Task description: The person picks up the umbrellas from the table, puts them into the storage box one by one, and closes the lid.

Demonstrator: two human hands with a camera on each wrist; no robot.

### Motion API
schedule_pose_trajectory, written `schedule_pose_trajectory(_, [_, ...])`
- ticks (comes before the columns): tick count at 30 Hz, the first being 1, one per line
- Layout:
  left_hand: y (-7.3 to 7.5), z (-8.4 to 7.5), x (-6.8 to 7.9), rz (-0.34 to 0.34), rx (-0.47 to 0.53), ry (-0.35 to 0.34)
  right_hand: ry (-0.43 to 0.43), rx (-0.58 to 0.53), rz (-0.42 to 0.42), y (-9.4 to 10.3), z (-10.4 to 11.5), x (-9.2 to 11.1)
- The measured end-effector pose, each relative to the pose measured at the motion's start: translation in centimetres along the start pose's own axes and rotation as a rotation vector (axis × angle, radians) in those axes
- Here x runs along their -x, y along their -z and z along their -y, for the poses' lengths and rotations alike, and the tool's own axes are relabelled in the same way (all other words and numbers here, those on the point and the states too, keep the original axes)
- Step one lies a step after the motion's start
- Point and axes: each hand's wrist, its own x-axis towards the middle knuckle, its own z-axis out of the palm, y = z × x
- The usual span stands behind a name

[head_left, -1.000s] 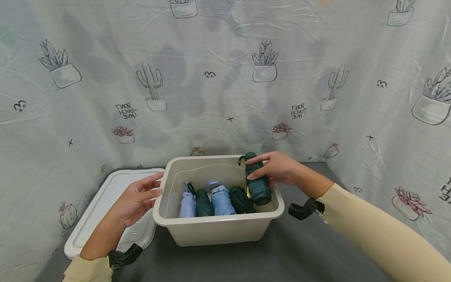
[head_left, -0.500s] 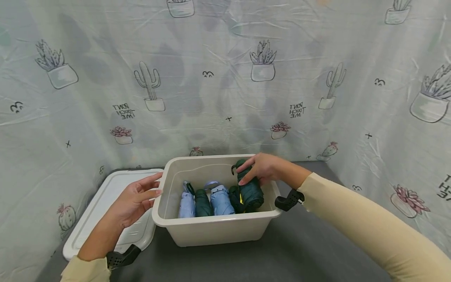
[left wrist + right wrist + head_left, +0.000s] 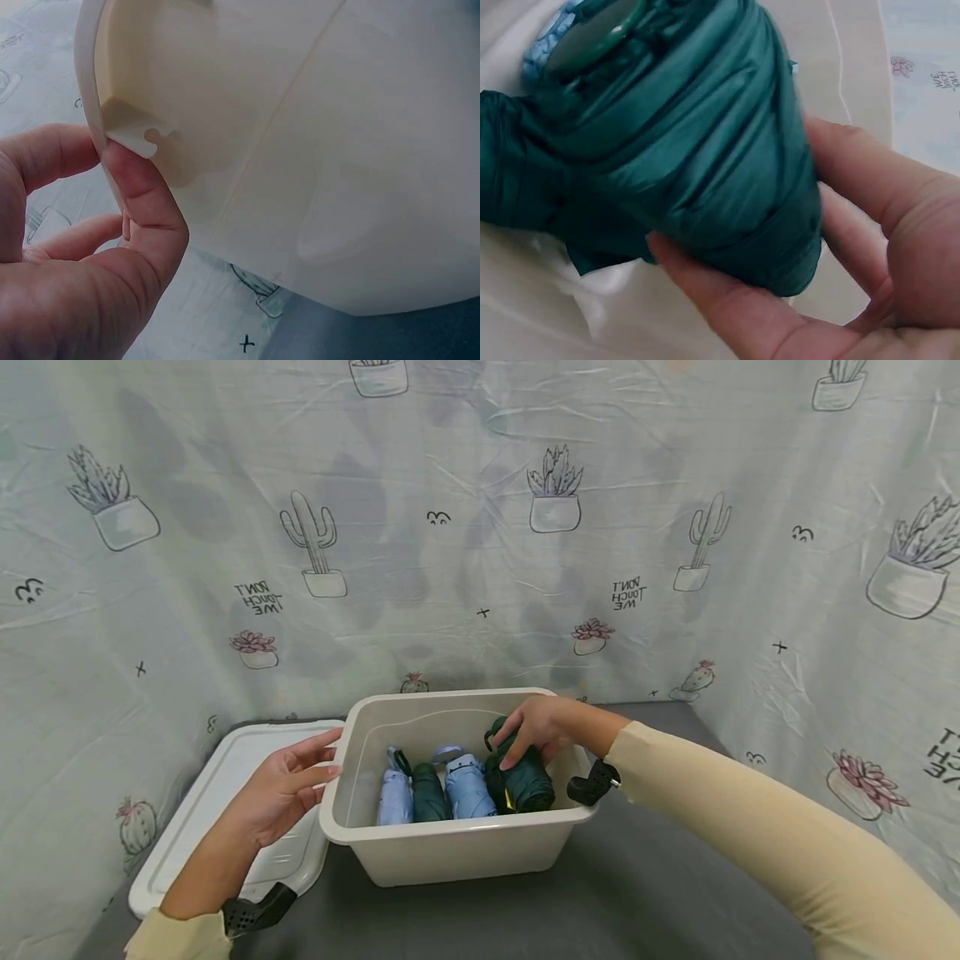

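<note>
In the head view my right hand (image 3: 546, 722) reaches into a beige plastic bin (image 3: 465, 852) and holds a dark green folded umbrella (image 3: 531, 783) at the bin's right end. The right wrist view shows thumb and fingers around one end of this umbrella (image 3: 697, 157). My left hand (image 3: 273, 789) pinches the bin's left rim, with the rim (image 3: 88, 67) between thumb and fingers in the left wrist view. Left to right inside lie a pale lavender-blue umbrella (image 3: 395, 797), a green umbrella (image 3: 430, 795), a light blue umbrella (image 3: 469, 787) and another dark green umbrella (image 3: 493, 779), partly hidden.
A white lid (image 3: 225, 777) lies on the dark grey table (image 3: 637, 893), left of the bin and partly behind my left forearm. A curtain (image 3: 480, 568) printed with potted plants hangs behind and at both sides.
My right hand has lowered the dark green umbrella into the bin, moving down and left, beside the other dark green one. The left hand stays at the rim.
</note>
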Motion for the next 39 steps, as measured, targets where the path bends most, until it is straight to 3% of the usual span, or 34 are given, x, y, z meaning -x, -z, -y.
schedule_pose_trajectory(10, [0.1, 0.2, -0.1, 0.008, 0.013, -0.019, -0.004, 0.059, 0.027, -0.5, -0.1, -1.0])
schedule_pose_trajectory(25, [0.1, 0.3, 0.0, -0.006, 0.006, -0.012, -0.011, 0.022, 0.110, -0.5, -0.2, -1.4])
schedule_pose_trajectory(30, [0.1, 0.3, -0.1, 0.000, 0.018, -0.019, 0.035, 0.049, 0.124, 0.0, -0.2, -0.9])
schedule_pose_trajectory(39, [0.0, 0.5, -0.1, -0.005, 0.042, -0.018, 0.206, 0.011, 0.204, 1.2, -1.0, 1.2])
